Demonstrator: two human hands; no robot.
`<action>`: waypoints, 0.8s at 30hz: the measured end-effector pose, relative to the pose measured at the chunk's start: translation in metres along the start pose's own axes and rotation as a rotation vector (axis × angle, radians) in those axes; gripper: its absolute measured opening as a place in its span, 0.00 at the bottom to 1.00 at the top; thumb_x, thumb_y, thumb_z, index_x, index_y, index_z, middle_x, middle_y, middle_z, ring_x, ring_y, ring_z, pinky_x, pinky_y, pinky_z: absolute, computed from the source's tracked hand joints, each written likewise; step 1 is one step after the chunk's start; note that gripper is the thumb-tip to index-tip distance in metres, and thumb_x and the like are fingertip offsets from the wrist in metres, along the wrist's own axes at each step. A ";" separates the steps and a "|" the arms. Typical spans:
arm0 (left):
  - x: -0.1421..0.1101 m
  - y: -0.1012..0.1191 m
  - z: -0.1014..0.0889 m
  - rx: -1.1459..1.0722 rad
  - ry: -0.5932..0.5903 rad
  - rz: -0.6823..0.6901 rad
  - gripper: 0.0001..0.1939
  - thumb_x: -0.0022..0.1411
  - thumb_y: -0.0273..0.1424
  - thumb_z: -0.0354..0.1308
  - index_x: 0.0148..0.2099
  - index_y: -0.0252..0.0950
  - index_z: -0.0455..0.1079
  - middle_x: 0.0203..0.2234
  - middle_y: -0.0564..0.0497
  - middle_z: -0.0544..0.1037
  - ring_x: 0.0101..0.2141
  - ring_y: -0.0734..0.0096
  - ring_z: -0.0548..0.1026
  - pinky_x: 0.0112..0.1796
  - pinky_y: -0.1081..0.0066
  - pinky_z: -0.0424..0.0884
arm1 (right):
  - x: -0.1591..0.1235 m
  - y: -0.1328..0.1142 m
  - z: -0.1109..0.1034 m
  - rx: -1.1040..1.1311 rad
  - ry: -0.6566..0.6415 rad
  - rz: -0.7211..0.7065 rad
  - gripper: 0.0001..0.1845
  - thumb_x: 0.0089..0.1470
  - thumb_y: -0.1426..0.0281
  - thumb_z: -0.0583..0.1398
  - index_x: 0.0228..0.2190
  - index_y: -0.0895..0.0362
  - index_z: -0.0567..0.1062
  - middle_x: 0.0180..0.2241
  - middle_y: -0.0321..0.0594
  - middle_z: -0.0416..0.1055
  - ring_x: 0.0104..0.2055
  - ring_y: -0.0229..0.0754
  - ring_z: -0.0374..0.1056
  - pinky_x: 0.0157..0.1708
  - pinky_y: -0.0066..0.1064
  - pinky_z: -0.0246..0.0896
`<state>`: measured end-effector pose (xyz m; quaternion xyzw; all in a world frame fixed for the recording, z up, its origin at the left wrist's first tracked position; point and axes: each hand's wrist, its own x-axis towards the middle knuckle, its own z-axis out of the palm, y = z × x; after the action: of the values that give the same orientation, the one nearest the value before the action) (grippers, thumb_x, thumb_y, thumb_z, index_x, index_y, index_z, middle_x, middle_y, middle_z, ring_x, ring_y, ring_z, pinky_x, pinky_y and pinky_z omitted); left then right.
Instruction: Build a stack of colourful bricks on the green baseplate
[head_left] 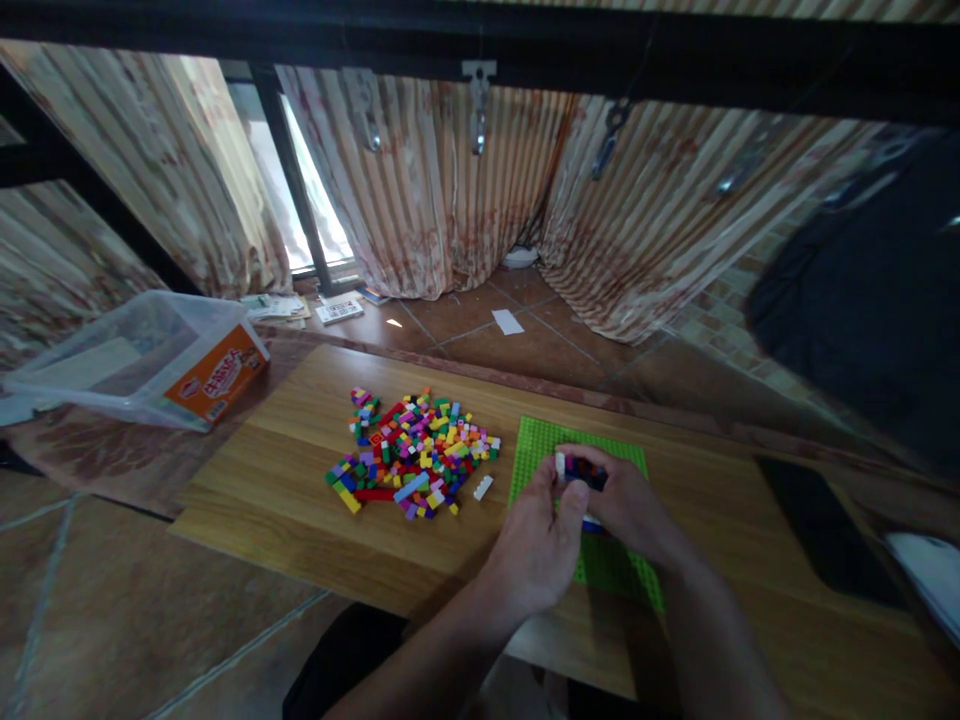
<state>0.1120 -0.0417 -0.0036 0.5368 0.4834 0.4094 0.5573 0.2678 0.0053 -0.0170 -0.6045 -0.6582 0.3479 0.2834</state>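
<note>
My left hand (546, 535) and my right hand (619, 495) meet above a green studded baseplate (538, 437) on the wooden table. Between them they grip a small build of toy bricks (585, 470), with white, purple and dark pieces showing. My fingers cover much of it. Some white and blue (592, 526) shows just below the right hand; whether it belongs to the same build I cannot tell. To the left of the baseplate spreads a pile of loose coloured bricks (420, 450). A single white brick (484, 488) lies at the pile's right side.
A clear plastic box (142, 350) with an orange label stands beyond the table's left end. On the right of the wooden table (270, 480) lies a dark flat panel (825, 525). Striped curtains (435, 190) hang behind, and papers (341, 308) lie near the window.
</note>
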 end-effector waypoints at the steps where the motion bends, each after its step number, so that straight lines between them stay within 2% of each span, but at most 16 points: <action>1: 0.000 0.001 0.000 0.004 0.000 0.000 0.28 0.69 0.47 0.46 0.62 0.36 0.66 0.56 0.42 0.74 0.57 0.56 0.70 0.58 0.63 0.63 | 0.000 0.000 0.000 0.008 -0.006 0.003 0.23 0.44 0.63 0.65 0.45 0.53 0.79 0.44 0.43 0.79 0.45 0.51 0.75 0.48 0.47 0.68; 7: -0.002 0.005 0.001 0.050 -0.004 -0.014 0.28 0.69 0.46 0.46 0.61 0.32 0.65 0.58 0.38 0.72 0.59 0.54 0.68 0.59 0.61 0.61 | 0.002 0.002 -0.002 -0.030 -0.030 -0.004 0.25 0.43 0.65 0.65 0.46 0.54 0.78 0.44 0.43 0.79 0.45 0.50 0.75 0.47 0.44 0.69; 12: -0.003 0.009 0.001 0.045 -0.026 0.029 0.25 0.69 0.42 0.46 0.61 0.33 0.65 0.51 0.40 0.77 0.52 0.56 0.74 0.53 0.62 0.67 | 0.003 0.001 -0.001 -0.081 -0.018 -0.037 0.22 0.44 0.65 0.65 0.45 0.53 0.79 0.42 0.43 0.80 0.43 0.51 0.76 0.46 0.45 0.70; 17: -0.002 0.013 0.001 0.072 -0.015 0.019 0.27 0.69 0.42 0.47 0.64 0.32 0.61 0.52 0.37 0.75 0.53 0.52 0.72 0.54 0.60 0.65 | 0.003 0.000 -0.001 -0.073 -0.014 -0.054 0.22 0.44 0.65 0.65 0.44 0.53 0.79 0.43 0.45 0.79 0.44 0.52 0.76 0.48 0.46 0.69; 21: -0.003 0.012 0.002 0.083 -0.027 0.022 0.25 0.69 0.42 0.46 0.60 0.32 0.65 0.53 0.37 0.74 0.54 0.53 0.71 0.55 0.60 0.65 | 0.004 0.002 -0.001 -0.017 -0.025 -0.009 0.23 0.42 0.63 0.66 0.44 0.53 0.79 0.41 0.44 0.80 0.42 0.52 0.76 0.46 0.47 0.70; 24: -0.005 0.011 0.004 0.076 -0.008 -0.006 0.27 0.69 0.42 0.46 0.63 0.31 0.61 0.54 0.37 0.74 0.55 0.53 0.71 0.56 0.59 0.63 | 0.005 0.003 -0.001 0.004 -0.028 0.036 0.25 0.40 0.62 0.67 0.43 0.54 0.79 0.39 0.44 0.80 0.40 0.53 0.76 0.44 0.48 0.71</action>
<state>0.1153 -0.0463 0.0075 0.5579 0.4979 0.3869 0.5395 0.2695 0.0102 -0.0188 -0.6107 -0.6503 0.3628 0.2693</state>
